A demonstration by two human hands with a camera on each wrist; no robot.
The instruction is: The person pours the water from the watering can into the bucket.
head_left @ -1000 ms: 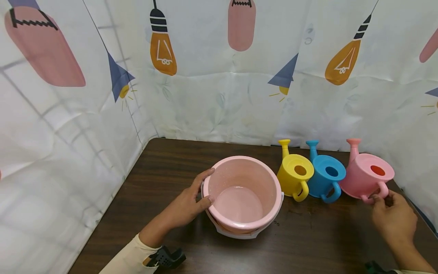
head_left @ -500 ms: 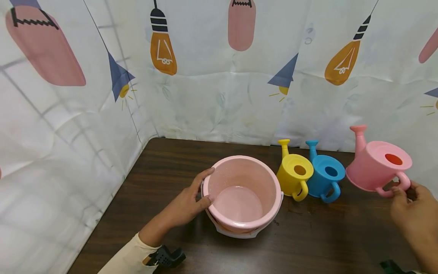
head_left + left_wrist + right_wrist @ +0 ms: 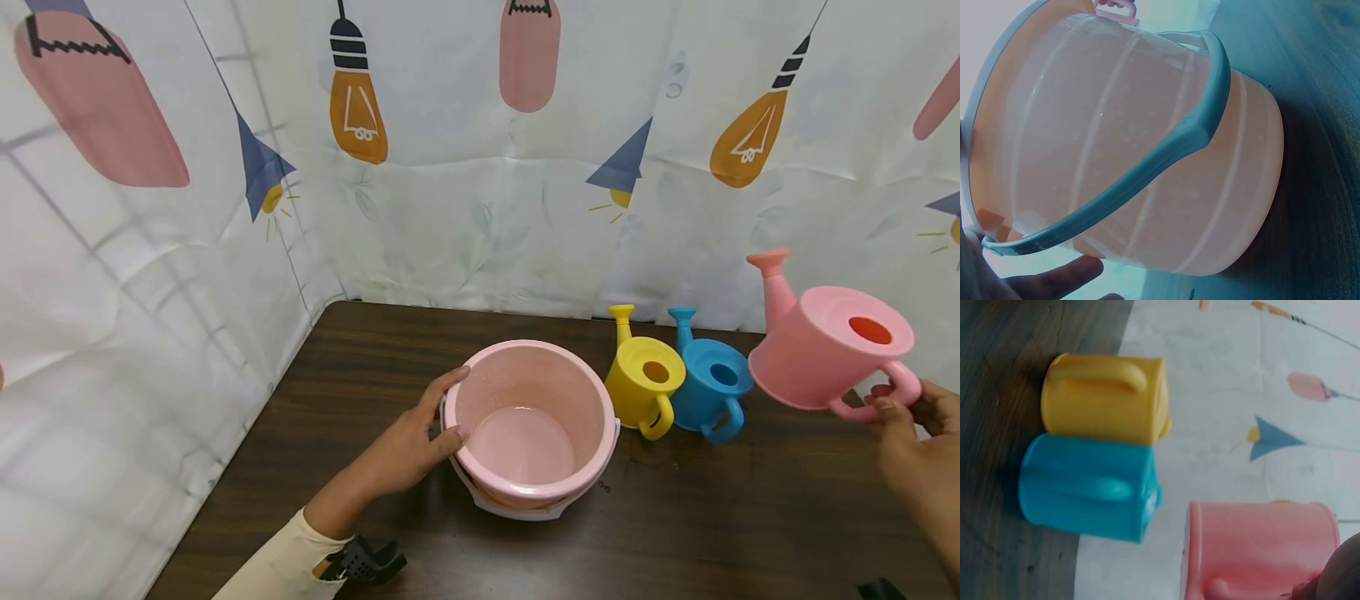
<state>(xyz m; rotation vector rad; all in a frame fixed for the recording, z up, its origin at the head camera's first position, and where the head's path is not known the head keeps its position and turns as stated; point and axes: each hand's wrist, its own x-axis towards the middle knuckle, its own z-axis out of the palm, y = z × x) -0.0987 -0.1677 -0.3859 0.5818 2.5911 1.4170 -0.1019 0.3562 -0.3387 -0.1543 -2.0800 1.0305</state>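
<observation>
A pink bucket (image 3: pixel 528 492) stands on the dark table. My left hand (image 3: pixel 408 450) holds its left rim, thumb on the rim's edge; in the left wrist view a finger (image 3: pixel 1060 278) shows beside the bucket wall (image 3: pixel 1147 144). At the right, my right hand (image 3: pixel 922 450) grips the handle of a pink watering can (image 3: pixel 821 354), which hangs above the table with its spout upward. In the right wrist view the can (image 3: pixel 1260 540) is partly cut off, with part of the hand (image 3: pixel 1344 572) at the corner.
A yellow watering can (image 3: pixel 633 387) and a blue one (image 3: pixel 701 396) stand side by side, right of the bucket. Behind the dark table (image 3: pixel 337 358) hangs a printed white sheet (image 3: pixel 450 225); another side of it runs along the left.
The pink watering can has risen off the table, shifting right with my right hand and out from beside the blue can. My left hand and the bucket have stayed in place.
</observation>
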